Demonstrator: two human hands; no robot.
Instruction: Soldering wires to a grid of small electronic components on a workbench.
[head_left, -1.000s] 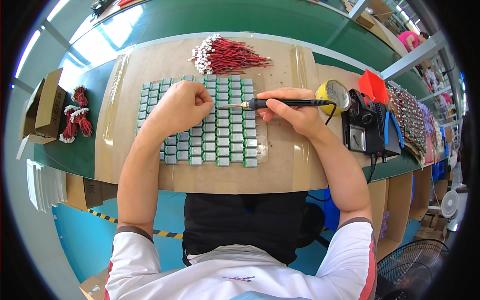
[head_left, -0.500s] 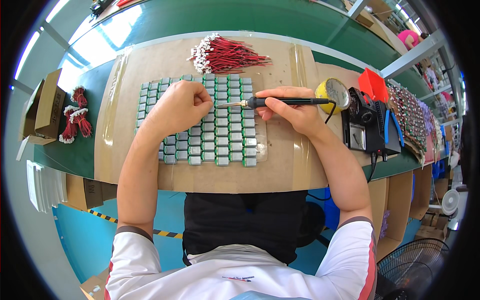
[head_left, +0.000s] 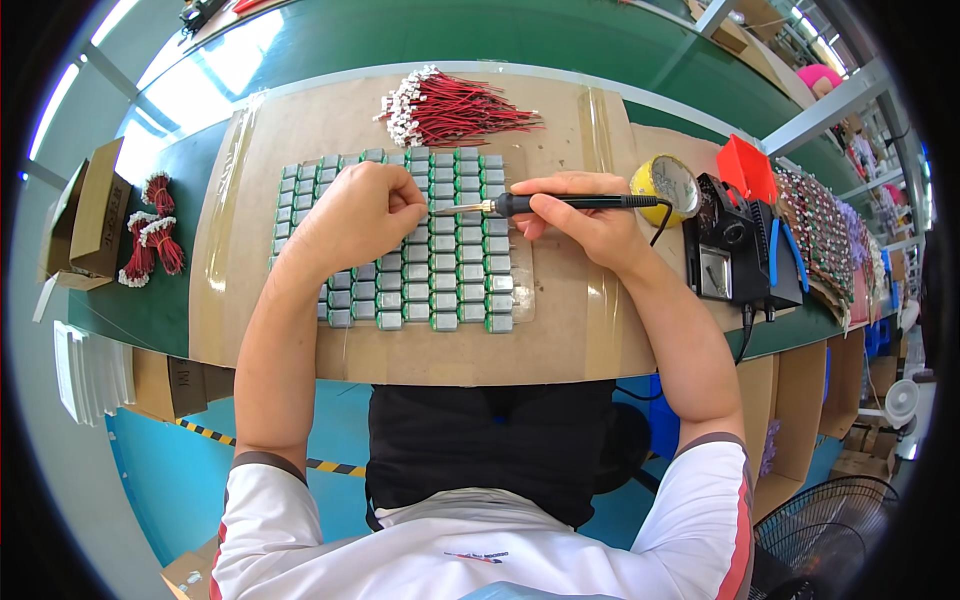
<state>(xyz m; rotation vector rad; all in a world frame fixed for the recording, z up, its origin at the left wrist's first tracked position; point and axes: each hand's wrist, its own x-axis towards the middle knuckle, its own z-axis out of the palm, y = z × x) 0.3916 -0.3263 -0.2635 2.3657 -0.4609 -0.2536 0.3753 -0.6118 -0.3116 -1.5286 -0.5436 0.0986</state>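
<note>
Rows of small silver blocks with green edges, like little motors, stand in a close grid on brown cardboard. In my right hand is a soldering iron with a black handle, held level like a pen. Its metal tip points left and meets the blocks near the grid's middle. Over the grid's left part my left hand is closed in a pinch just left of the tip. Whatever those fingers hold is too small or hidden to see, and the hand covers several blocks.
Red wires with white connectors lie in a pile beyond the grid. At right stand a yellow tape roll, a black soldering station, a red bin and blue-handled pliers. Tied wire bundles and an open carton are at left.
</note>
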